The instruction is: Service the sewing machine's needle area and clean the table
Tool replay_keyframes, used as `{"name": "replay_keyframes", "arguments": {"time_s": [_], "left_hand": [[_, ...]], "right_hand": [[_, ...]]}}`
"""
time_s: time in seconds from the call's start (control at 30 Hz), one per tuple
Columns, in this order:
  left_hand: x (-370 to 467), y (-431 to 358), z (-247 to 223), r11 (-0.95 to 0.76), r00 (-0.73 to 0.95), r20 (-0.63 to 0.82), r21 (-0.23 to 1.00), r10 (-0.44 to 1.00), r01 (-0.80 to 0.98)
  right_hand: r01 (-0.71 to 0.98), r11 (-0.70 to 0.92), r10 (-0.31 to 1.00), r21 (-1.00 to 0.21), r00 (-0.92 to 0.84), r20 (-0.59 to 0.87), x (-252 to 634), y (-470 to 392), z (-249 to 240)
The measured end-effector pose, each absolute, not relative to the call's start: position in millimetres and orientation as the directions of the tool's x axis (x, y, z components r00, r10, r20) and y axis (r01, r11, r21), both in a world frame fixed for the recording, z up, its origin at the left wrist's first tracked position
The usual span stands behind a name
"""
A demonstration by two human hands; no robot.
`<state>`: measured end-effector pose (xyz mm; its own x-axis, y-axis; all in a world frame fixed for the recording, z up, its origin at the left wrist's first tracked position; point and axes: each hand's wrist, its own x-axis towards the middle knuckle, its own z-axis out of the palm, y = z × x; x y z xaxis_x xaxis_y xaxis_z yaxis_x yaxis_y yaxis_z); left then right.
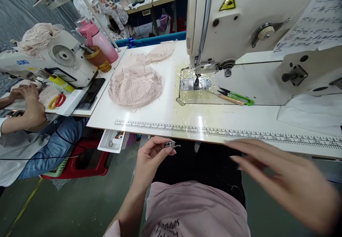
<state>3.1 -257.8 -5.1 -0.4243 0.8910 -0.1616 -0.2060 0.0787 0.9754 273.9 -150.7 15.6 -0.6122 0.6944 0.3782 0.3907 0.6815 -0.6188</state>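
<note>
Between the thumb and fingers of my left hand (155, 156) is a small shiny metal bobbin case (169, 144), held just below the table's front edge. My right hand (285, 176) is off to the right, smeared by motion, its fingers stretched out and the thumb apart from them. I see nothing in it. Above both hands stands the sewing machine (216, 23), with its needle plate (195, 84) set in the white table (155, 117). Green-handled thread snips (247, 100) and a wooden-handled pointed tool (232, 99) lie right of the needle plate.
Pale pink lace (136, 85) lies left of the needle. A small white drawer (112, 141) sticks out under the table's left end. On the left, a co-worker's hands (28, 91) are at another machine, near a pink flask (100, 41). White cloth (311, 112) lies at right.
</note>
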Motion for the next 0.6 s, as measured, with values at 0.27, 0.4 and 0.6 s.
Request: {"name": "replay_keyframes", "arguments": {"time_s": [0.27,0.4,0.6], "left_hand": [[11,-261,2,0.009,-0.449,-0.016,1.0,0.894,-0.018],[10,-260,1,0.012,-0.481,-0.007,1.0,0.876,0.008],[10,-259,-3,0.082,-0.467,-0.095,0.995,0.879,-0.048]], "right_hand": [[0.218,0.165,0.563,-0.962,-0.822,-0.09,173,-163,4],[0.258,0.403,0.647,-0.878,-0.759,0.074,173,-161,0],[0.125,0.485,0.66,-0.866,-0.702,0.268,179,-156,9]]}}
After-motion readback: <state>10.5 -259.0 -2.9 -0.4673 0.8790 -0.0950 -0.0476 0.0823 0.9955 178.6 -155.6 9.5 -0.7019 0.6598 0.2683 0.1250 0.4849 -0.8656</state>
